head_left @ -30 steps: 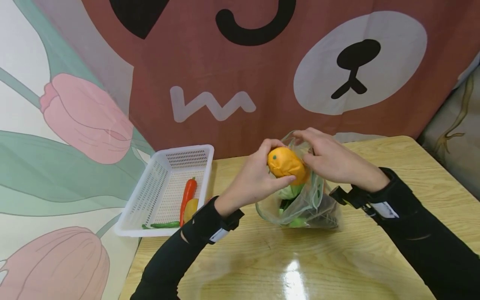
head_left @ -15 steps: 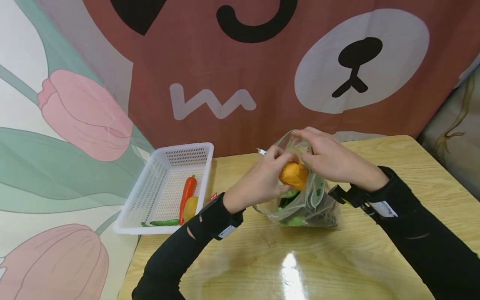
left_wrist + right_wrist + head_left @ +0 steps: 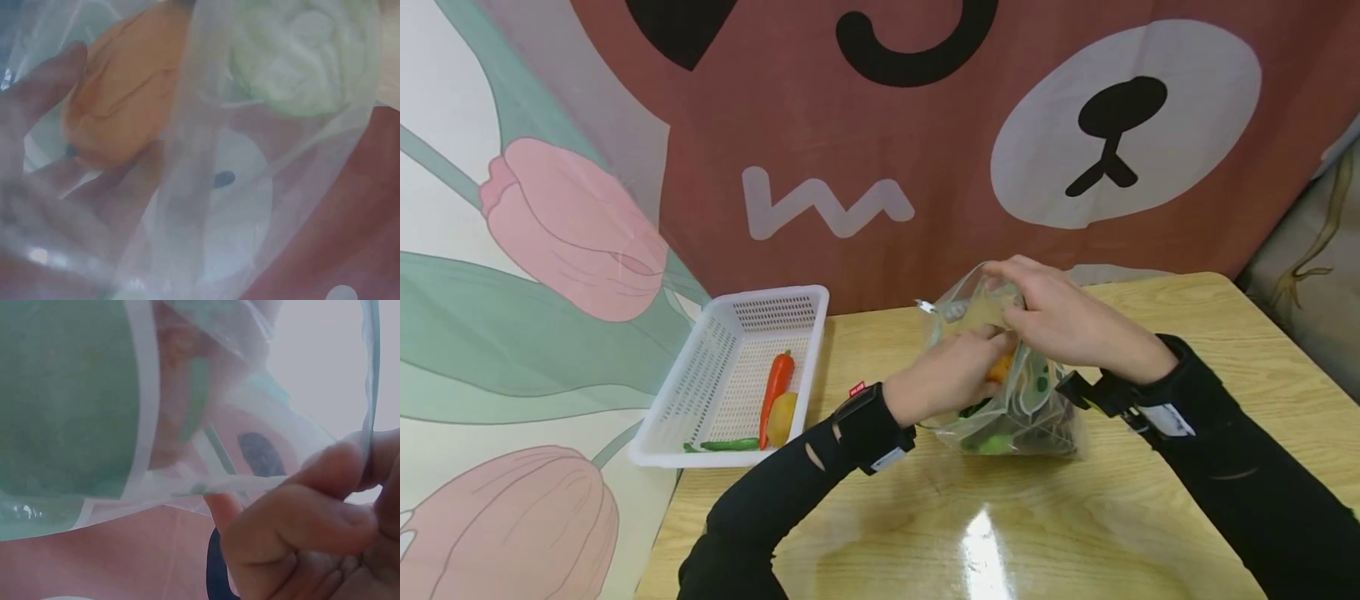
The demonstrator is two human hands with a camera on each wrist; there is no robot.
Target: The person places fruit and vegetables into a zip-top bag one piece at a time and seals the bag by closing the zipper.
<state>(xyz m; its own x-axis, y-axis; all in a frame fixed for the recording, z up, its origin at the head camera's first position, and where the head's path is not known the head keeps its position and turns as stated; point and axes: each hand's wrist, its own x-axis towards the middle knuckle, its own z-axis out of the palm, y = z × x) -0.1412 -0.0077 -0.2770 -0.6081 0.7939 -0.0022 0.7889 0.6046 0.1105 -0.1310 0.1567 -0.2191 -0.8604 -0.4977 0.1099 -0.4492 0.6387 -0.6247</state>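
Observation:
A clear plastic bag (image 3: 1045,421) with a pale green edge stands on the table, dark and green items inside it. My left hand (image 3: 951,372) reaches into its mouth. It holds a wrinkled orange fruit (image 3: 134,81), fingers and thumb on opposite sides, seen through the plastic in the left wrist view; in the head view the hand mostly hides this fruit (image 3: 1002,368). Beside it in the left wrist view is a pale green cabbage-like piece (image 3: 303,62). My right hand (image 3: 1063,317) pinches the bag's upper rim, also visible in the right wrist view.
To the left stands a white perforated basket (image 3: 814,358). It contains a red chili pepper (image 3: 777,390), a yellow rounded item (image 3: 782,418) and a thin green pepper (image 3: 730,445). The wooden table (image 3: 887,533) meets a printed cloth behind.
My left hand has moved right and down into the bag with the orange fruit, which showed plainly above the opening before. My right hand stays at the rim.

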